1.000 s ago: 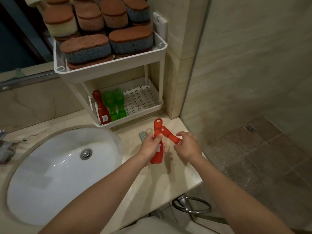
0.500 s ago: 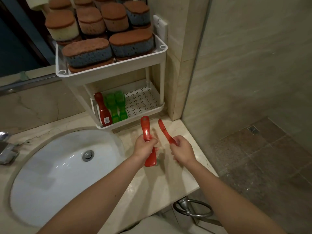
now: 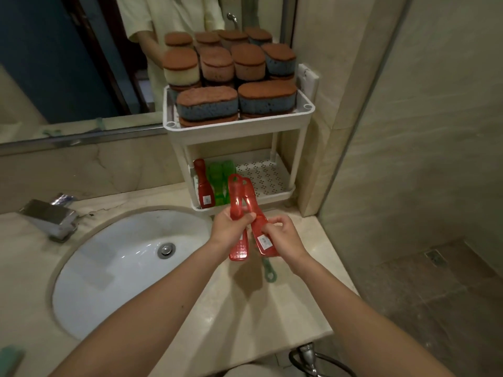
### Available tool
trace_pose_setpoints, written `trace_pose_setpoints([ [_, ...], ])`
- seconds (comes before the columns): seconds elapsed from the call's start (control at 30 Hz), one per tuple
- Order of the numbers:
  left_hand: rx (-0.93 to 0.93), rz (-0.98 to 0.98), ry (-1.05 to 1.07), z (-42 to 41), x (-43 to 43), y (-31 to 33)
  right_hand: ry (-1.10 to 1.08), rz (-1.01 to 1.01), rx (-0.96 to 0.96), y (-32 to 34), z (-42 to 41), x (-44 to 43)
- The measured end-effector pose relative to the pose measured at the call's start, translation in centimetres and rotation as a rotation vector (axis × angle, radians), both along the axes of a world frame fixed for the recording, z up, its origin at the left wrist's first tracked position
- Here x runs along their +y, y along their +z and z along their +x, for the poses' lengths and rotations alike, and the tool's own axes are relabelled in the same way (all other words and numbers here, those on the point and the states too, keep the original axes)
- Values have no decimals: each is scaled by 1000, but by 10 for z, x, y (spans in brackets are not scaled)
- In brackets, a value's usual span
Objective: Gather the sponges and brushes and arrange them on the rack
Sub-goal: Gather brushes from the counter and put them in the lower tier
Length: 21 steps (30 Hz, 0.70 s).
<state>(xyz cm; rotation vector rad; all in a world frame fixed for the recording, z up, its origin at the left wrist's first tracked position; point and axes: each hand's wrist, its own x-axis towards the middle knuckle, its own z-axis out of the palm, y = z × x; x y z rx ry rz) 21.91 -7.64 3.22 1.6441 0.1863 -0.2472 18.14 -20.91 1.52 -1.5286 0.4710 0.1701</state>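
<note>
Sponges (image 3: 231, 77), brown-topped over blue or pale bodies, sit stacked in a crowded heap on the upper shelf (image 3: 236, 129) of the white rack (image 3: 295, 164), so that half of the job looks done. On the lower shelf (image 3: 266, 175) a shelved red brush (image 3: 202, 186) and two green brushes (image 3: 217, 183) lie side by side at the left, and the perforated floor to their right is bare. The brushes are only partly gathered. The left hand (image 3: 231, 229) has its fingers (image 3: 241, 218) wrapped round the neck of one red brush (image 3: 235, 197). The right hand (image 3: 283, 235) pinches the head of a second red brush (image 3: 262, 242). The two are held close together just in front of the rack, over the table (image 3: 245, 322). A green handle (image 3: 269, 270) lies on the table beneath the hands, so at least three brushes remain to be shelved. A green shape (image 3: 9, 359) at the bottom-left edge may be one more item, but it is too cut off to tell. Small white stickers (image 3: 207, 199) show on the shelved red brush and on the second red brush. Their print is too small to read, and no brand name is legible anywhere.
</note>
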Motion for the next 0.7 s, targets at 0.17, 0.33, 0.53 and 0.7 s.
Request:
trace_pose_setpoints([
  [0.17, -81, 26, 92, 14, 16, 8, 58, -291, -117, 3, 7, 6],
  [0.33, -117, 73, 146, 20, 29, 12, 129, -318, -127, 13, 18, 13],
  [0.53, -56, 21, 146, 28, 41, 15, 176, -277, -21, 23, 32, 24],
  [0.7, -84, 99, 88, 35, 53, 15, 125, -241, 42, 27, 54, 31],
])
